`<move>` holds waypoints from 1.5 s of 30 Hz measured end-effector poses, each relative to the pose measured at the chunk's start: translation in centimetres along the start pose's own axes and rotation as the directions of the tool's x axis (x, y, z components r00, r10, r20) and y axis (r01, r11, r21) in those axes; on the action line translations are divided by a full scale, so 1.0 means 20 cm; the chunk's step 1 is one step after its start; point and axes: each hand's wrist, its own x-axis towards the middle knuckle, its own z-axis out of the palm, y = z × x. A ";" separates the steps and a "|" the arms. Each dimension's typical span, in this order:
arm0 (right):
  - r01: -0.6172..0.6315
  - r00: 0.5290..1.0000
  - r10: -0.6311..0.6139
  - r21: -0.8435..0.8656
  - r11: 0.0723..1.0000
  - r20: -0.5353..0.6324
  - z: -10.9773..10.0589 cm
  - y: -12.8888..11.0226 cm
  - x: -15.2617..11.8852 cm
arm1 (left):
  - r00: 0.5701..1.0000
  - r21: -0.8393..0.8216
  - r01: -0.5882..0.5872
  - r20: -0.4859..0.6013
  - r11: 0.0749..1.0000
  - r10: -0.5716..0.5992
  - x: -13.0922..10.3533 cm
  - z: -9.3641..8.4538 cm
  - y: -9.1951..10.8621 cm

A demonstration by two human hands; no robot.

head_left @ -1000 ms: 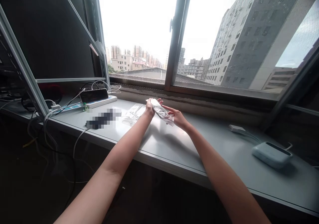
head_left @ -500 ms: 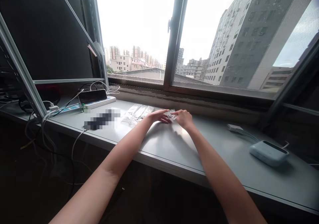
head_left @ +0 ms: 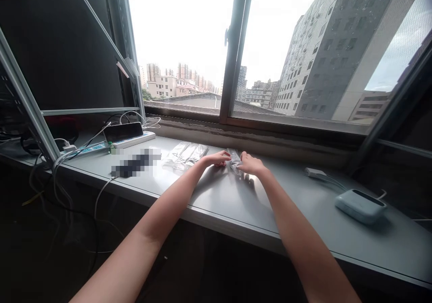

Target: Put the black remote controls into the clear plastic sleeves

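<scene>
Beyond the grey tabletop [head_left: 300,213], a sliding window [head_left: 232,55] spans twelve o'clock, with buildings outside. At the centre of the view, a crinkled clear plastic packet [head_left: 234,160] lies on the tabletop between two bare hands. The left hand [head_left: 216,158] reaches its nine o'clock edge, fingers slightly bent and apart; the right hand [head_left: 252,164] is at its three o'clock edge, thumb and index apart. Whether either grips it, I cannot tell. More clear plastic packets [head_left: 186,153] lie towards nine o'clock; a pale blue device [head_left: 359,206] sits at four o'clock.
</scene>
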 end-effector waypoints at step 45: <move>0.162 0.978 -0.186 0.210 0.964 0.097 0.07 0.14 0.11 | 0.986 0.251 -0.168 0.060 0.953 0.158 -0.03 -0.01 0.02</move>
